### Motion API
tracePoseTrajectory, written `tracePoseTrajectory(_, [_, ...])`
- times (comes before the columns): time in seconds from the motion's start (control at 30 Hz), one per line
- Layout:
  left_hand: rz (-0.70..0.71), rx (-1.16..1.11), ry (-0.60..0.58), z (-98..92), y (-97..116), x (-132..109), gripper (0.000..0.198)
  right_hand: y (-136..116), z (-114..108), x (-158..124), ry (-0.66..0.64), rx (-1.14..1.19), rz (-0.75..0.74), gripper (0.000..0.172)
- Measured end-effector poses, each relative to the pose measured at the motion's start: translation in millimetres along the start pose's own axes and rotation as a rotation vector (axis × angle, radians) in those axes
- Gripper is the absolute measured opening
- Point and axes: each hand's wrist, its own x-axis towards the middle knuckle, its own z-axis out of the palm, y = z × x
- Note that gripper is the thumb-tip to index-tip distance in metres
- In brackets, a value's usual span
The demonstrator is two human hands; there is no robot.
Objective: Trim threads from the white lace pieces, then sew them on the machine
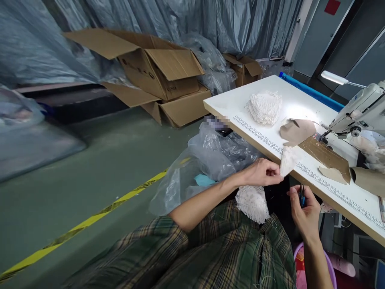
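My left hand (266, 172) is closed on the corner of a small piece of white lace fabric (288, 159), which hangs over the front edge of the sewing table. In my right hand (305, 208) is a pair of small blue thread snips (302, 196), their dark tips pointing up, just below the table edge. More white lace (252, 204) lies in a bundle on my lap under my left wrist. A pile of white lace pieces (265, 107) sits on the table. The sewing machine (357, 116) stands to the right, beyond a curled beige piece (297, 131).
The white table (228, 96) has ruler markings along its front edge. Open cardboard boxes (168, 76) and clear plastic bags (210, 148) stand on the floor at left. A pink-purple bucket (332, 269) is below my right arm. Yellow tape (99, 214) crosses the floor.
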Motion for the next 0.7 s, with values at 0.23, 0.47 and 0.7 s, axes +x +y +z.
tracePoseTrajectory(0.23, [0.208,0.12,-0.028,-29.5,0,-36,0.031,-3,8,6,0.039,0.106,0.016,0.04])
tracePoseTrajectory(0.47, [0.233,0.153,-0.088,-14.0,14,-41,0.032,-16,40,24,-0.276,0.325,0.29,0.055])
tracePoseTrajectory(0.7, [0.124,0.142,0.155,-10.7,-10,-35,0.032,-13,46,30,-0.257,0.386,0.3,0.043])
